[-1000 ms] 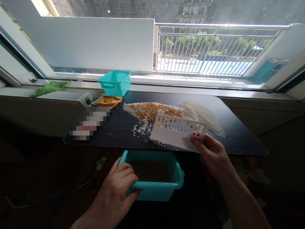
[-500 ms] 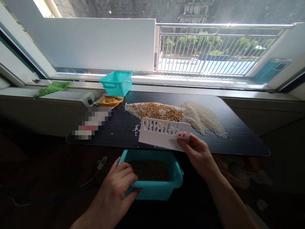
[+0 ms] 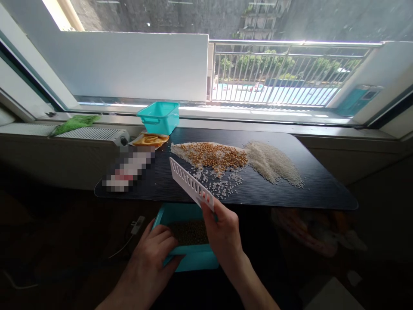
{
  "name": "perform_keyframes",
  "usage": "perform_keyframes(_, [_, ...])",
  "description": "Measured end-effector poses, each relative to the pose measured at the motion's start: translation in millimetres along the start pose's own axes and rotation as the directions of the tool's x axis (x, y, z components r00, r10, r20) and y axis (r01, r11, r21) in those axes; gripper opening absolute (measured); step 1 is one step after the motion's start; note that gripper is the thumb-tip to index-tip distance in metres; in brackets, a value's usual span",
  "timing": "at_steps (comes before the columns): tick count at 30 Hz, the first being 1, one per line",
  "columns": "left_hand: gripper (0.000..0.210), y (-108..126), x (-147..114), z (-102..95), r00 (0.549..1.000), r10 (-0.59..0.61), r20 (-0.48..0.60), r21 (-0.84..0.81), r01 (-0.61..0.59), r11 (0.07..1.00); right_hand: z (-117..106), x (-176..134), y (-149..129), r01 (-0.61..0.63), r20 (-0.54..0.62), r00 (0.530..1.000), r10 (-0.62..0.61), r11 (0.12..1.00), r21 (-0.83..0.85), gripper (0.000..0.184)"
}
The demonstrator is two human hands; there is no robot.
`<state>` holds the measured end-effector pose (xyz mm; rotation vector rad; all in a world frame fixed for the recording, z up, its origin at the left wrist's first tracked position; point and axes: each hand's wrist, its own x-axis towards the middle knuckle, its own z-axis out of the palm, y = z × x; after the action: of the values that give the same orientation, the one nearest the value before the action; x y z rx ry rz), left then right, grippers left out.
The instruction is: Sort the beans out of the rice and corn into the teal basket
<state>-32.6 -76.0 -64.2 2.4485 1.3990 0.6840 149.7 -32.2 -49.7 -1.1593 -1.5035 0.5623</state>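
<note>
My left hand (image 3: 158, 247) grips the left rim of a teal plastic bin (image 3: 196, 257) below the table's front edge. Many small brownish beans or grains (image 3: 189, 232) lie in the bin. In my right hand (image 3: 224, 228) is a white slotted plastic scraper (image 3: 190, 184), tilted, its far end toward the upper left. My right forearm and hand cover the bin's right side. Beyond the scraper, yellow-orange beans (image 3: 209, 155) lie over white rice on the dark table (image 3: 309, 172). A pile of plain rice (image 3: 274, 163) adjoins them on the right. Loose rice grains (image 3: 224, 187) are scattered nearer the front edge.
A second teal bin (image 3: 160, 118) stands at the table's back left, beside an orange-brown cloth or packet (image 3: 150, 140). Left of them are a radiator (image 3: 93, 134) and a green cloth (image 3: 77, 124). A window with a railing (image 3: 274, 77) lies behind.
My right hand has moved left with the scraper, which has turned from broadside to slanting over the bin. Scattered rice it covered now shows. My left hand keeps its grip on the bin.
</note>
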Motion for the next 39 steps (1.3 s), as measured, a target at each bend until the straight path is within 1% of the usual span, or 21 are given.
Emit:
perform_keyframes(3, [0.018, -2, -1, -0.9, 1.000, 0.006, 0.006, 0.000, -0.006, 1.000, -11, -3, 5, 0.012, -0.111, 0.993, -0.026, 0.992, -0.127, 0.027])
perform_keyframes(7, [0.016, 1, 0, -1.8, 1.000, 0.005, 0.010, -0.021, -0.004, 1.000, -41, -10, 15, -0.058, -0.224, 0.975, 0.005, 0.972, -0.229, 0.023])
perform_keyframes(10, [0.015, 6, 2, -1.5, 1.000, -0.003, 0.010, -0.036, 0.003, 0.999, -63, -13, 19, -0.097, -0.261, 0.965, 0.024, 0.957, -0.272, 0.022])
perform_keyframes(14, [0.013, 14, 6, -0.5, 0.999, 0.004, 0.032, -0.057, -0.002, 0.998, -90, -8, 27, -0.114, -0.295, 0.955, 0.016, 0.941, -0.319, 0.022])
perform_keyframes(21, [0.016, 25, 21, 1.1, 0.997, 0.041, 0.060, -0.070, -0.037, 0.997, -139, 8, 49, -0.204, -0.374, 0.926, 0.058, 0.908, -0.366, 0.029])
perform_keyframes(25, [0.015, 30, 29, 2.3, 0.992, 0.077, 0.098, -0.085, -0.069, 0.994, -162, 22, 65, -0.249, -0.395, 0.915, 0.084, 0.888, -0.386, 0.033])
perform_keyframes(29, [0.014, 33, 32, 2.2, 0.988, 0.118, 0.104, -0.069, -0.111, 0.991, -179, 37, 74, -0.257, -0.390, 0.916, 0.096, 0.886, -0.386, 0.035])
perform_keyframes(32, [0.016, 34, 32, 1.2, 0.985, 0.132, 0.115, -0.057, -0.126, 0.990, -189, 48, 72, -0.258, -0.377, 0.919, 0.116, 0.900, -0.351, 0.034])
perform_keyframes(34, [0.016, 34, 32, 0.8, 0.984, 0.139, 0.114, -0.049, -0.134, 0.990, -195, 55, 68, -0.245, -0.387, 0.916, 0.103, 0.909, -0.337, 0.033])
perform_keyframes(37, [0.016, 34, 34, 1.1, 0.984, 0.153, 0.095, -0.041, -0.149, 0.988, -199, 61, 62, -0.203, -0.392, 0.918, 0.056, 0.917, -0.343, 0.029])
perform_keyframes(39, [0.015, 34, 35, 1.0, 0.985, 0.156, 0.075, -0.045, -0.153, 0.987, -195, 61, 58, -0.172, -0.376, 0.926, 0.044, 0.933, -0.315, 0.027])
